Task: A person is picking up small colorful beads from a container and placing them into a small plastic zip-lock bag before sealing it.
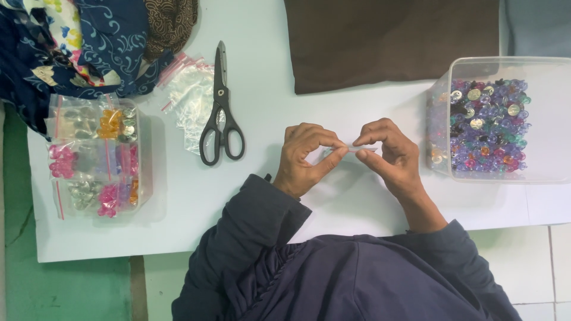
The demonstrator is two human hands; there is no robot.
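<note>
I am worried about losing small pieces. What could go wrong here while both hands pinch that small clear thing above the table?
1. The small clear item is pinched only by the fingertips of the left hand and right hand; it might slip onto the white table, where it would be hard to see.
2. The open box of beads stands near the right hand; a knock could perhaps spill it.
3. The scissors lie near the left hand.
</note>
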